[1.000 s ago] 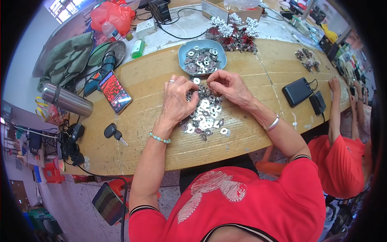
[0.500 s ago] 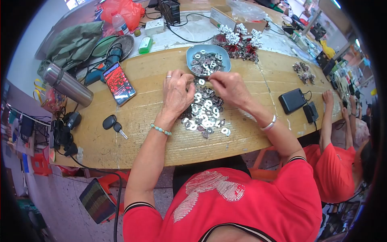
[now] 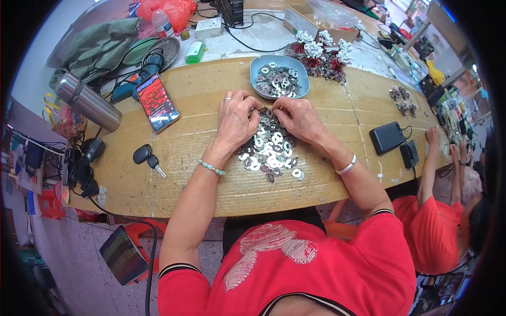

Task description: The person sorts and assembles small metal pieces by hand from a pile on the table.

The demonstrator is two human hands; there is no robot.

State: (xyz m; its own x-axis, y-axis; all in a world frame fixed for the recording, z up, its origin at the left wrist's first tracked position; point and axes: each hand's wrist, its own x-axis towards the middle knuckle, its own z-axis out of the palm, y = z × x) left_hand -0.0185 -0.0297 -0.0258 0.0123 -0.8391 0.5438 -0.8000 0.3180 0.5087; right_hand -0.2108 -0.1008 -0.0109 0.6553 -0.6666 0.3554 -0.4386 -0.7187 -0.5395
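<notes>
A heap of small flat metal pieces with holes, some shiny and some dark, lies on the wooden table in front of me. My left hand rests at the heap's far left side with fingers curled and thumb and fingertips drawn together. Close to it, at the far right side, my right hand is closed in a pinch. Whatever the fingertips hold is too small or hidden to make out. Just beyond both hands stands a blue bowl with more of these metal pieces in it.
On the left are a phone, a key with fob and a steel flask. Bundles with white tips stand beyond the bowl. A black box with a cable lies right, near another person's arm.
My right hand has moved closer to my left, and its fingertips have come down to the heap. The shiny piece that lay between my hands near the bowl no longer shows. The view has shifted slightly.
</notes>
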